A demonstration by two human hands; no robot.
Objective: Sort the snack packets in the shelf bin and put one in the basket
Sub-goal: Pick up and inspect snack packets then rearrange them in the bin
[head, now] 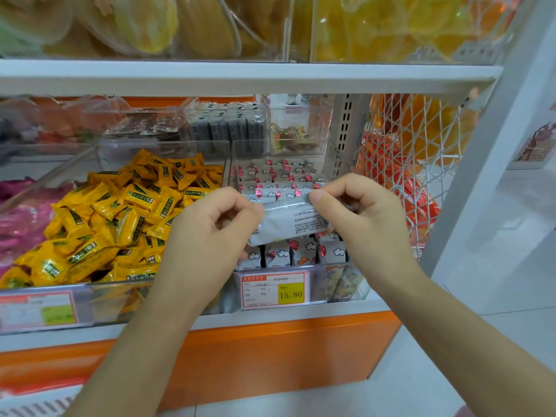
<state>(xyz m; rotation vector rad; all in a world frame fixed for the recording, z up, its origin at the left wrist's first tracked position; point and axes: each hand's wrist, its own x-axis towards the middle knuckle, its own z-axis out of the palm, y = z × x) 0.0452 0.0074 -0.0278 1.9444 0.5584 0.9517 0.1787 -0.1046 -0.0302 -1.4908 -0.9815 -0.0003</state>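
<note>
- Over the clear shelf bin (pixel 317 285) on the right, one snack packet (pixel 285 221) is held up between two hands, with its printed back turned toward the camera.
- The packet's left edge is pinched by the curled left hand (pixel 210 227), and its upper right edge is pinched the same way by the right hand (pixel 361 212).
- Beneath and behind it, white packets (pixel 278 177) printed with red balloons and clouds are stood in rows inside the bin. A price label (pixel 275 290) is fixed to the bin's front.
- The bin to the left is heaped with yellow packets (pixel 126 212).
- The step in hand is judged to be picking one packet out. Nothing has yet been placed in a basket.
- A white wire rack (pixel 421 152) with orange packs is seen at the right. Whether it is the basket cannot be told.
- Next, the packet would need to be carried clear of the bin in a firm grip, once the basket is located.
</note>
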